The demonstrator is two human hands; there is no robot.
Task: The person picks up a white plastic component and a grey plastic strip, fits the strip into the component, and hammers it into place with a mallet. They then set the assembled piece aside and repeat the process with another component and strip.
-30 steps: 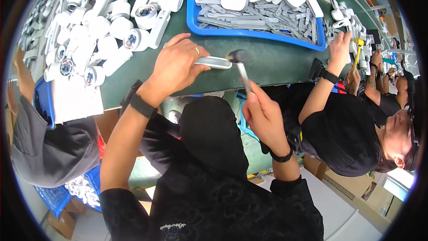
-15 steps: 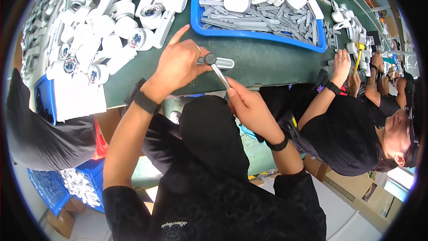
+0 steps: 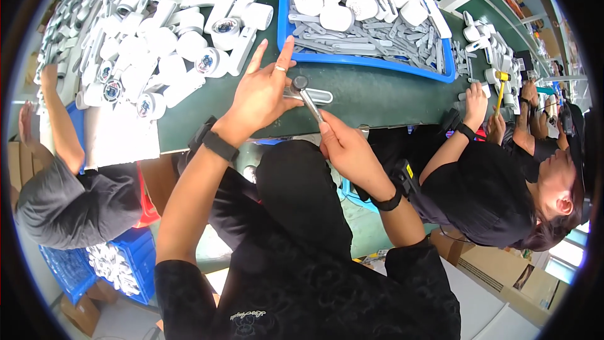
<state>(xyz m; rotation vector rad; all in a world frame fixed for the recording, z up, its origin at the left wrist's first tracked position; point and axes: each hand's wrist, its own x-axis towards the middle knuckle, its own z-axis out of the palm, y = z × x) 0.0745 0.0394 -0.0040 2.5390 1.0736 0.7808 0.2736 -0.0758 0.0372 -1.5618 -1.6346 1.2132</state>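
Note:
My right hand (image 3: 351, 151) grips the metal handle of a hammer (image 3: 310, 104), whose round dark head sits over a slim light-grey plastic part (image 3: 323, 96) on the green worktable (image 3: 214, 131). Whether the head touches the part cannot be told. My left hand (image 3: 259, 96) is just left of the part with fingers stretched and spread, its thumb beside the part's near edge. The hammer head hides the part's left end.
Ahead, a blue tray (image 3: 371, 65) holds many grey strips and white handled pieces. White round-headed devices (image 3: 179, 44) crowd the table's left. At right, a co-worker's hand (image 3: 476, 104) is near a yellow mallet (image 3: 501, 91). Another person's arm (image 3: 63, 113) reaches in from the left.
My left hand's fingers have spread and lifted away from the grey part. At the left, another person's arms have come into view. The hammer stays over the part.

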